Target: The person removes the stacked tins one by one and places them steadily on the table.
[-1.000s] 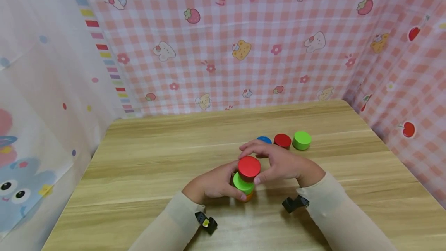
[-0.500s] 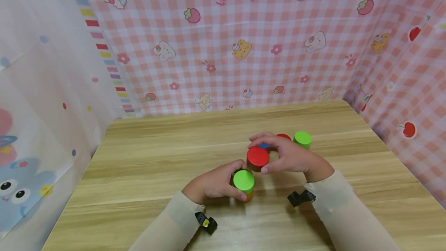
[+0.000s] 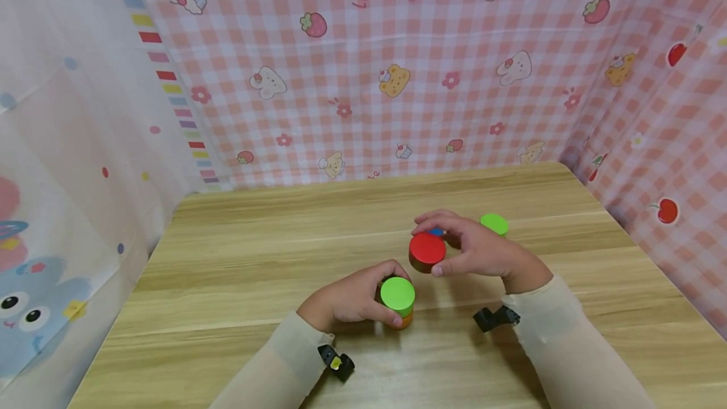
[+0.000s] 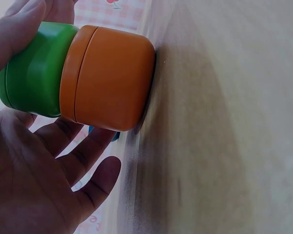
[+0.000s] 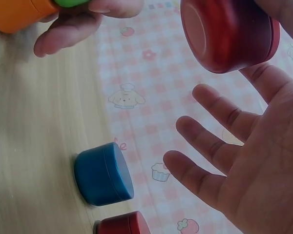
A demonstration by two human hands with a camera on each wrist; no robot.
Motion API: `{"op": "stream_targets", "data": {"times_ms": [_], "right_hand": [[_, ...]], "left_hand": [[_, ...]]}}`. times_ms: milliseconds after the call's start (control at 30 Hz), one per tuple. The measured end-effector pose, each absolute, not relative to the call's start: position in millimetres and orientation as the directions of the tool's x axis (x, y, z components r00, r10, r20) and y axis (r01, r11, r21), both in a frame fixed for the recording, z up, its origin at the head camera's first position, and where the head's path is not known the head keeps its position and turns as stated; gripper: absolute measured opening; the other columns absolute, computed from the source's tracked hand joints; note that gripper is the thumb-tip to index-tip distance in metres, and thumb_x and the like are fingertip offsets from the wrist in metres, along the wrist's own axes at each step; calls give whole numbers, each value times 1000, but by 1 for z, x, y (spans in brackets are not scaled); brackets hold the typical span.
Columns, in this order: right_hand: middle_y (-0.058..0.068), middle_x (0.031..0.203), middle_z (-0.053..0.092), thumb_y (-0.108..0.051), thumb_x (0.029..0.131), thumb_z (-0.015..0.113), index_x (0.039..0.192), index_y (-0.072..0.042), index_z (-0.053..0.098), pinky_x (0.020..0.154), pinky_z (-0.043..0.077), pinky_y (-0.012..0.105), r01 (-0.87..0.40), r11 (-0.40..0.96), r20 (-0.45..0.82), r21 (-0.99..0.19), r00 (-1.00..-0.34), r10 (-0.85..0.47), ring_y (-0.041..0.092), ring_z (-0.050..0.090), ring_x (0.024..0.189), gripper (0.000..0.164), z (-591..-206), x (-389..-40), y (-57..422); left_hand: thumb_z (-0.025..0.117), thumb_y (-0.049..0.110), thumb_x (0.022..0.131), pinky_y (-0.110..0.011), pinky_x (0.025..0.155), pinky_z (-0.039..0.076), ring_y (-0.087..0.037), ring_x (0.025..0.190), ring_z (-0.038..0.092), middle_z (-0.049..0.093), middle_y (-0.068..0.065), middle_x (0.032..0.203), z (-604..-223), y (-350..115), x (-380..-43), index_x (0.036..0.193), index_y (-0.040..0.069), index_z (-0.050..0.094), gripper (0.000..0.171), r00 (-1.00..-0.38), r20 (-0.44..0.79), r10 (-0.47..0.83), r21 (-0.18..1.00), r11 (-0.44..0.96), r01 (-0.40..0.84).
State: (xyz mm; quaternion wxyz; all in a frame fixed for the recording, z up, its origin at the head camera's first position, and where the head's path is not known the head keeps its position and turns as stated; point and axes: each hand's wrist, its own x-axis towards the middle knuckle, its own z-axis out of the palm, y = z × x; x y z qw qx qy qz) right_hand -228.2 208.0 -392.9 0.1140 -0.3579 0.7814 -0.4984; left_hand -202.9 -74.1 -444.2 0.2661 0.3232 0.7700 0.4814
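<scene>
In the head view my left hand (image 3: 358,295) curls round a small green lidded tin (image 3: 397,295). That tin is stacked on an orange lidded tin (image 4: 110,78), whose base stands on the table. My right hand (image 3: 483,248) pinches a red lidded tin (image 3: 427,250) between thumb and fingers. The right wrist view shows this red tin raised off the table, its other fingers spread below. It is to the right of and behind the green and orange stack, apart from it.
Behind my right hand a blue tin (image 5: 102,175) and a second red tin (image 5: 122,224) stand on the table, mostly hidden in the head view. Another green tin (image 3: 494,225) stands beyond the right wrist. Patterned cloth (image 3: 363,81) hangs along the wooden table's (image 3: 255,238) back edge.
My right hand has lifted the red tin off the green one and carried it to the right and back. The left hand has stayed on the stack.
</scene>
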Motion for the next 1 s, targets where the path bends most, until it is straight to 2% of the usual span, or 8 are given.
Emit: {"op": "stream_targets", "data": {"times_ms": [600,767,867,1000], "right_hand": [[19,158,46,-15,87,85,139,-13,65,110,42,67,-438,349,163,-829,-785,-598,42,52,136,56,-391,-234,223],[20,158,45,-10,87,84,139,-10,63,106,49,55,-435,345,173,-832,-794,-583,42,57,128,56,-390,-236,229],[21,157,45,-9,87,83,140,-8,62,104,51,48,-438,348,182,-829,-799,-572,43,54,133,56,-390,-239,234],[22,157,46,-10,88,82,140,-7,62,108,48,60,-444,354,198,-823,-809,-554,44,44,142,56,-392,-242,240]], "left_hand": [[89,12,83,-30,102,47,-10,107,62,66,6,115,-443,-73,-204,123,23,58,52,-643,-103,759,919,320,230],[89,13,84,-30,102,47,-10,107,62,66,6,115,-444,-73,-203,123,24,58,51,-646,-114,755,919,328,220],[90,14,83,-29,102,47,-10,107,62,66,6,114,-444,-73,-203,123,24,58,52,-649,-114,752,916,333,225],[90,13,83,-30,102,47,-10,108,62,67,6,114,-443,-73,-203,123,23,58,52,-651,-115,750,917,332,220]]}}
